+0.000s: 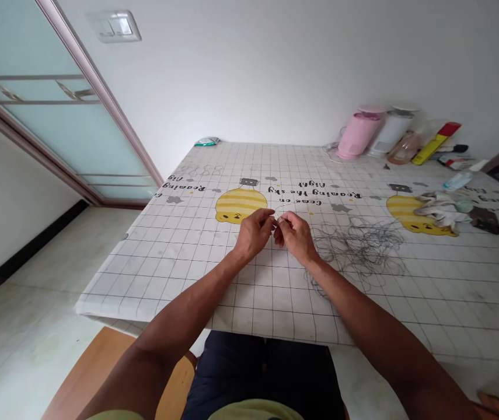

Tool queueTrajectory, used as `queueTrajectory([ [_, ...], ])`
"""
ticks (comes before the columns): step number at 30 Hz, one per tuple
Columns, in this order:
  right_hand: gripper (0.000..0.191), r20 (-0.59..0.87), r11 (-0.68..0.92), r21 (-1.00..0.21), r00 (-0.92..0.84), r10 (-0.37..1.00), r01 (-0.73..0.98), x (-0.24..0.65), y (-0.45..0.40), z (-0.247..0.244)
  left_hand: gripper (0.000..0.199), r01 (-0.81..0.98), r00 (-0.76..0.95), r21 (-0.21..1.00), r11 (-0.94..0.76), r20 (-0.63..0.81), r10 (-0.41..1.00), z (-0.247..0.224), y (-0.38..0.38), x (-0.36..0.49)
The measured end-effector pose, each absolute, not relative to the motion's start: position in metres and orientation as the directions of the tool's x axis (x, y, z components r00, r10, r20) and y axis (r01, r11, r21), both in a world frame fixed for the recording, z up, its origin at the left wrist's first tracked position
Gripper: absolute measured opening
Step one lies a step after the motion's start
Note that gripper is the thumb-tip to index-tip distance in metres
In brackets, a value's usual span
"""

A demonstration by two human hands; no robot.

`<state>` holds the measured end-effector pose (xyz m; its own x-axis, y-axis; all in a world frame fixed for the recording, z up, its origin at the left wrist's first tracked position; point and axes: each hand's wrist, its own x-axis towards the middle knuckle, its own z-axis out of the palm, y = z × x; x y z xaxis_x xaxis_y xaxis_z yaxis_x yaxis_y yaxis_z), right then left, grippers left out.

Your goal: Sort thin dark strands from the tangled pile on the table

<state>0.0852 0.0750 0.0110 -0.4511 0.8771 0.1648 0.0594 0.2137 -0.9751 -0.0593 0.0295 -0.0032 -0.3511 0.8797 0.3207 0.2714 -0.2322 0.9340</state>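
Observation:
My left hand and my right hand meet above the table, fingertips almost touching. Both are closed in a pinch around a thin strand, which is so fine that only a short faint curve shows beyond the fingers. Whether it is thread or wire I cannot tell. To the right of my right hand, a loose tangle of thin dark strands is spread on the checked tablecloth. Part of the tangle passes behind my right forearm.
Along the wall stand a pink cylinder-shaped device, a white one and a yellow can with a red cap. Crumpled cloth lies at the right, near a clear bottle. A small green packet rests at the far left corner.

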Motion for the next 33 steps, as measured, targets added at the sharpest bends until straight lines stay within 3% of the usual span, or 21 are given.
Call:
queueTrajectory([
  [8,0.022,0.162,0.206,-0.978,-0.474,0.865,0.042,0.086,0.076,0.010,0.017,0.246,-0.397,0.941,-0.231,0.315,0.862,0.003,0.024,-0.053],
  [14,0.029,0.171,0.165,-0.985,-0.505,0.846,-0.057,0.087,0.079,0.009,0.021,0.021,-0.416,0.975,-0.222,0.210,0.885,0.010,0.023,-0.055],
  [20,0.041,0.133,0.110,-0.991,-0.495,0.859,-0.075,0.091,0.087,0.010,0.021,-0.071,-0.455,0.984,-0.166,0.116,0.883,0.019,0.024,-0.065],
  [27,0.043,0.194,0.050,-0.960,-0.526,0.828,-0.275,0.094,0.094,0.014,0.017,0.026,-0.423,0.984,-0.176,0.170,0.890,0.019,0.024,-0.068],
  [33,0.039,0.235,0.081,-0.950,-0.520,0.821,-0.302,0.095,0.098,0.013,0.019,0.064,-0.337,0.970,-0.233,0.241,0.910,0.018,0.025,-0.072],
])
